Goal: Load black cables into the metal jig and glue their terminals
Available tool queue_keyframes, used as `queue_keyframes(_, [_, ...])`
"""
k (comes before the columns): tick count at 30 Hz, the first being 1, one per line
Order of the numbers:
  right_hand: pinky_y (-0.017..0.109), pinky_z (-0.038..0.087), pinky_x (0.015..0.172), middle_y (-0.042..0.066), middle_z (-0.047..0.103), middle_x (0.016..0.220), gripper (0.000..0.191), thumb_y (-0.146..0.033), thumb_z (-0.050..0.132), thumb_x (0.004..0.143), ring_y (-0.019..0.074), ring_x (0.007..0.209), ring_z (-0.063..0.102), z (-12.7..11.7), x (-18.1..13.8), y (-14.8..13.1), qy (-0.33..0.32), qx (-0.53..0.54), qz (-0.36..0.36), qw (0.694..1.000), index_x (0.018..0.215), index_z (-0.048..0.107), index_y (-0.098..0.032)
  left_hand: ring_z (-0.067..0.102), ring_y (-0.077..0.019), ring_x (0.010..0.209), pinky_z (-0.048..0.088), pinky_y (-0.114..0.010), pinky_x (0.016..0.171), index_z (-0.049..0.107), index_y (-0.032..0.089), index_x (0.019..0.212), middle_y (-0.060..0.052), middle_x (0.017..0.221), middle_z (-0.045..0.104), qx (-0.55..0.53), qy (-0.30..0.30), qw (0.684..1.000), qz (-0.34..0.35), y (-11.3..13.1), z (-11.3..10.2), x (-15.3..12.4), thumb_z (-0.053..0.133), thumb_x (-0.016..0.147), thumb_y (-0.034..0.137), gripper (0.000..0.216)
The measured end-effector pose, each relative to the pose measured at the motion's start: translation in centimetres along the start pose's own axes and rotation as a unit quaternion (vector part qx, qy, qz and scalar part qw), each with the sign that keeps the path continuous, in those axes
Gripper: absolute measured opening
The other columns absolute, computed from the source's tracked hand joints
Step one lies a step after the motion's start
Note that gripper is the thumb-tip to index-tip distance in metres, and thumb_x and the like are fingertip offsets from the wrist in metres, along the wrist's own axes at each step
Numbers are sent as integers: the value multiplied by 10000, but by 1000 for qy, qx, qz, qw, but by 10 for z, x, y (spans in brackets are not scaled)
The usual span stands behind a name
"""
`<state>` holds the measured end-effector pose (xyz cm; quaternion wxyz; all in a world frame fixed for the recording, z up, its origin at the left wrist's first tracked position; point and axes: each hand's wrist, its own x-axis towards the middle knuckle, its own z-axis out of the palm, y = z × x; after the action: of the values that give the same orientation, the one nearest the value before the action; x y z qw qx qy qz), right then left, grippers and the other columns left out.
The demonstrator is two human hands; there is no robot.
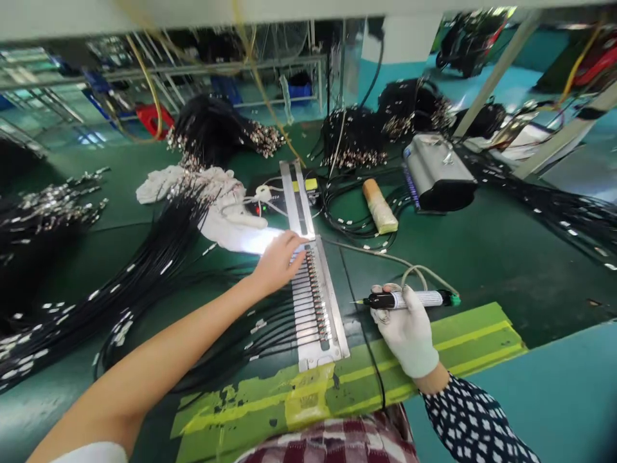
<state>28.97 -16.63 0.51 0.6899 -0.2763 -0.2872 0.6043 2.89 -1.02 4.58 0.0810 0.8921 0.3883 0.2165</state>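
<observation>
My bare left hand (278, 260) reaches forward and rests its fingers on black cables laid in a long metal fixture (318, 302), near the fixture's middle. Several cable ends with metal connectors (315, 296) sit side by side in its slots. My right hand (407, 328), in a white glove, is closed round a pen-like dispenser (409, 299) with a black tip pointing left and a green rear cap. A grey hose runs from the dispenser's back end. The dispenser tip hovers just right of the fixture.
Bundles of black cables (144, 270) fan out to the left, and more bundles (357, 138) lie at the back. A white cloth (212, 193), a tan roll (380, 206) and a grey device (438, 170) sit beyond the fixture. Yellow-green tape (385, 373) marks the table's near edge.
</observation>
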Motion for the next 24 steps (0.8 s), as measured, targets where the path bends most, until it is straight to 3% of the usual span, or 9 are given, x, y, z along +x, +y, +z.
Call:
queue_keyframes(2, [257, 490, 444, 29, 753, 903, 233, -458, 600, 901, 119, 514, 578, -8, 15, -18, 21, 43, -12, 999, 880, 713, -255, 598, -251, 1008, 495, -392, 883, 601, 190, 1176, -123, 1077, 617, 1, -11, 998, 65, 20, 8, 23, 407, 976, 271, 291])
queue_keyframes(5, [251, 478, 479, 7, 740, 889, 178, -436, 707, 831, 106, 534, 545, -16, 34, -44, 86, 109, -50, 989, 845, 702, -259, 584, -259, 1050, 479, -389, 871, 552, 157, 1285, -147, 1202, 614, 61, -38, 988, 134, 47, 38, 75, 405, 960, 182, 357])
queue_keyframes(10, [257, 469, 521, 23, 724, 888, 246, -440, 791, 749, 89, 529, 501, -21, 43, -61, 167, 160, -41, 972, 818, 693, -225, 522, -264, 1164, 438, -399, 899, 353, 204, 1478, -134, 1533, 394, 173, -95, 951, 239, 92, 93, 159, 346, 969, 101, 520])
queue_keyframes(12, [266, 470, 524, 15, 720, 864, 268, -450, 808, 720, 85, 510, 482, -25, 41, -62, 174, 165, -30, 970, 813, 694, -225, 518, -265, 1176, 431, -394, 917, 381, 200, 1453, -142, 1495, 431, 170, -119, 942, 265, 107, 100, 178, 412, 935, 77, 533])
queue_keyframes(14, [278, 476, 531, 10, 721, 859, 279, -456, 817, 700, 85, 502, 474, -30, 37, -66, 183, 165, -35, 969, 807, 694, -230, 554, -261, 1109, 448, -378, 886, 461, 169, 1367, -154, 1363, 529, 163, -122, 942, 266, 117, 94, 183, 491, 873, 54, 508])
queue_keyframes(18, [268, 471, 530, 7, 724, 884, 256, -432, 812, 712, 83, 531, 494, -43, 31, -82, 212, 190, -104, 953, 823, 693, -233, 583, -250, 996, 487, -360, 819, 484, 136, 1251, -157, 1240, 552, 120, -54, 969, 211, 113, 52, 143, 572, 820, 164, 440])
queue_keyframes(20, [253, 462, 523, -5, 717, 889, 226, -417, 789, 748, 70, 529, 484, -47, 30, -89, 209, 211, -140, 945, 837, 687, -236, 577, -223, 1002, 483, -330, 855, 486, 190, 1175, -91, 1172, 569, -131, 27, 988, 79, 97, 27, 101, 620, 749, 179, 446])
queue_keyframes(22, [247, 455, 514, -13, 710, 883, 213, -408, 780, 762, 62, 519, 473, -47, 30, -91, 198, 219, -149, 944, 836, 680, -235, 583, -201, 892, 488, -307, 769, 491, 213, 1116, -40, 1033, 592, -354, 79, 927, -94, 75, 4, 52, 651, 717, 233, 431])
queue_keyframes(24, [253, 453, 508, -18, 708, 864, 210, -409, 784, 757, 69, 519, 481, -42, 34, -86, 187, 199, -139, 952, 821, 676, -240, 590, -202, 843, 499, -304, 698, 512, 212, 1140, -39, 994, 612, -548, 61, 802, -228, 53, -16, 4, 664, 731, 321, 450])
